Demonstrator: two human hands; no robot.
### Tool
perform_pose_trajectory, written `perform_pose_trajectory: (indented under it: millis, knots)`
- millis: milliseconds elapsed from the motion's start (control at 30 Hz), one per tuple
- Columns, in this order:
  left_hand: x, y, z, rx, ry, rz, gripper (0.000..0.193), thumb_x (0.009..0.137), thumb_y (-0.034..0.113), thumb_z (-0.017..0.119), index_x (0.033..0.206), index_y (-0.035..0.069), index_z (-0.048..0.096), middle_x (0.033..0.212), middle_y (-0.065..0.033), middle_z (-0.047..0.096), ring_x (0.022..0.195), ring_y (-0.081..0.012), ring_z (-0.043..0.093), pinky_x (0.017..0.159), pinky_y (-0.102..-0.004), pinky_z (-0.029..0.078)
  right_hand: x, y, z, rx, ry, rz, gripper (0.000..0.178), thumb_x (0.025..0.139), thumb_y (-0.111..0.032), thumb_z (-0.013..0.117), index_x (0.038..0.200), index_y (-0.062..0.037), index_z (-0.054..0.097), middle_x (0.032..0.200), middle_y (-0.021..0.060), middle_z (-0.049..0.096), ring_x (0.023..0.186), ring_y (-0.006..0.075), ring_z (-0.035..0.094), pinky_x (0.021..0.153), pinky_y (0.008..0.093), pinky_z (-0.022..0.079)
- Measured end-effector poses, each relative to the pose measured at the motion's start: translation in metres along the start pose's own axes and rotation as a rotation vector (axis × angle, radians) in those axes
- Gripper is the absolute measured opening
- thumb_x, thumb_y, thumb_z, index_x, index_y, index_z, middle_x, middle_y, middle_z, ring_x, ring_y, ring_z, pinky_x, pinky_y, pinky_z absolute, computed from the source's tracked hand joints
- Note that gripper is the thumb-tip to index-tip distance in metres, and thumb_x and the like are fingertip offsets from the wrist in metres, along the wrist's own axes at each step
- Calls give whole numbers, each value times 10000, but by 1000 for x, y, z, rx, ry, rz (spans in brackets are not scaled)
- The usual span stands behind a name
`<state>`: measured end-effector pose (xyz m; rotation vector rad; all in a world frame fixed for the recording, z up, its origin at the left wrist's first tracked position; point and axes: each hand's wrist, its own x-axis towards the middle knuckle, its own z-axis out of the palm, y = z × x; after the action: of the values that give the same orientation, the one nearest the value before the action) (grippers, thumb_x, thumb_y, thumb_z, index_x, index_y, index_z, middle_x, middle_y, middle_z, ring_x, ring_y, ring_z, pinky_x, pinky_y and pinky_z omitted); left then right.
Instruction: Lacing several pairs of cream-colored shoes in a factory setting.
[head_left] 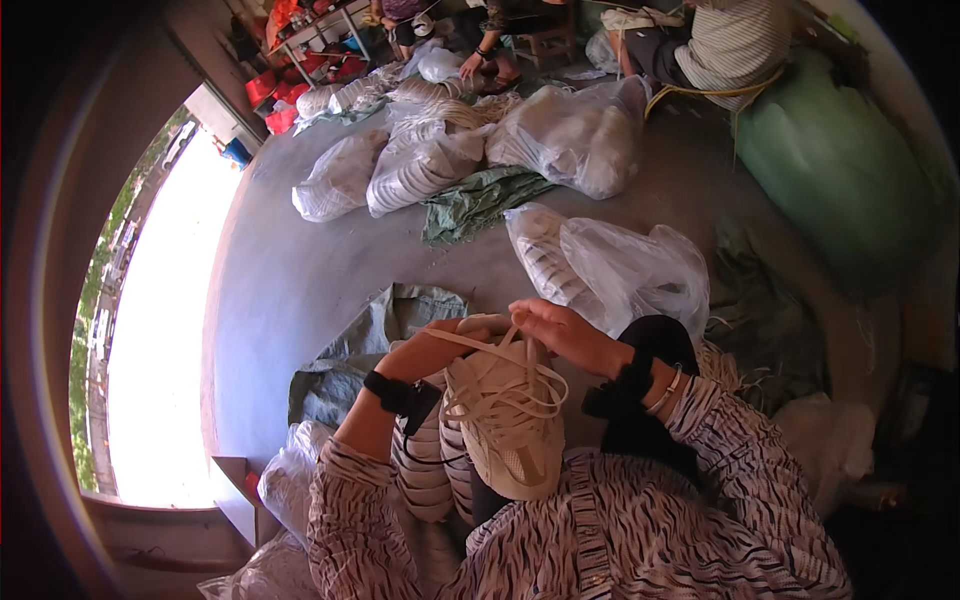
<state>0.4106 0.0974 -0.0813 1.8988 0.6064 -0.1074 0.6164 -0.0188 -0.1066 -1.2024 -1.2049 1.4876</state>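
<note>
A beige sneaker (512,446) with a mesh toe rests against my lap, its toe pointing toward me. Its pale laces (508,385) cross the tongue in loose loops. My left hand (437,350) is curled round the far left side of the shoe's collar, its fingers partly hidden, and a lace end passes over it. On the other side, my right hand (572,337) has its fingers pressed together at the top of the laces, and a lace runs up to the fingertips. Left of the sneaker, a stack of pale shoe parts (423,465) leans beside my leg.
A clear plastic bag (640,270) of pale pieces lies just ahead. Farther off are more filled bags (570,140) and green woven sacking (480,203). A big green sack (835,165) stands at right, near seated co-workers (735,50). A bright doorway opens at left.
</note>
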Motion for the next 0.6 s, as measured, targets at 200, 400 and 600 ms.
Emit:
perform_pose_trajectory:
  millis: [200, 400, 600]
  knots:
    - [-4, -3, 35, -804, 136, 23, 590, 954, 517, 316, 1226, 47, 544, 1100, -50, 611, 991, -133, 565, 863, -271, 456, 8, 13, -6, 225, -51, 327, 469, 892, -388, 523, 1157, -1, 528, 1013, 82, 604, 882, 123, 588, 712, 253, 476]
    - [-59, 63, -5, -885, 250, 80, 619, 939, 525, 372, 1066, -34, 606, 935, -56, 640, 790, -84, 593, 702, -226, 486, -11, -100, 19, -56, -54, -158, 440, 793, -142, 666, 1198, -28, 536, 1033, 73, 612, 924, 139, 584, 803, 271, 471]
    - [-70, 71, -34, -396, 294, 231, 464, 852, 320, 622, 1120, -53, 558, 939, -73, 642, 870, -103, 592, 761, -232, 483, 2, -124, 23, -1041, -115, -920, 496, 725, -101, 674, 1194, -31, 531, 1187, 167, 539, 1078, 347, 519, 924, 403, 412]
